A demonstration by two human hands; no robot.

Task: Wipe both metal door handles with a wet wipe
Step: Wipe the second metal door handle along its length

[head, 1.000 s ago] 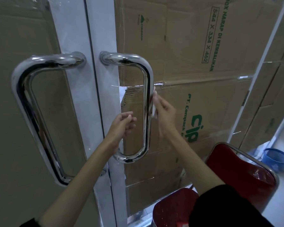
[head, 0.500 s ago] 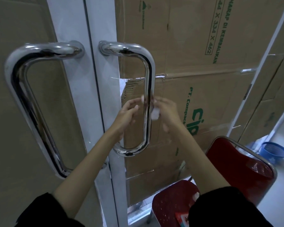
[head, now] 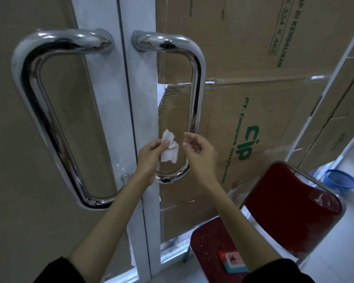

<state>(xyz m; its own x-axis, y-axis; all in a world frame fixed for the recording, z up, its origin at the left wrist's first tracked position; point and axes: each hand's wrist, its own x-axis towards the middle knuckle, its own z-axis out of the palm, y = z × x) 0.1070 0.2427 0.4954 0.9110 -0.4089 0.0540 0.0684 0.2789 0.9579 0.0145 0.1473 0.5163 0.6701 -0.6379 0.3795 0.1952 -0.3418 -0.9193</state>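
Nearest, lower right: red chair [head: 290, 205] with a chrome-tube frame, its speckled seat carrying a small red and teal packet [head: 233, 262] near the front edge. The chair stands close against the right door, just right of the person's right forearm.

Pale floor [head: 352, 242] at right; a blue basin [head: 340, 178] sits on it farther back, beyond the chair.

Mid field: left hand [head: 151, 156] pinches a crumpled white wet wipe [head: 169, 149] between thumb and fingers, in front of the lower part of the right door handle [head: 196, 82]; whether the wipe touches the metal cannot be told. Right hand [head: 200, 152] is just right of the wipe, fingers loosely curled, holding nothing, apart from it.

Left door handle [head: 29, 94]: polished D-shaped loop, well left of both hands, untouched.

White door frame [head: 114, 111] runs upright between the two handles.

Farthest: glazed doors backed by brown cardboard boxes [head: 253, 58] with green print; torn tape shows behind the right handle.
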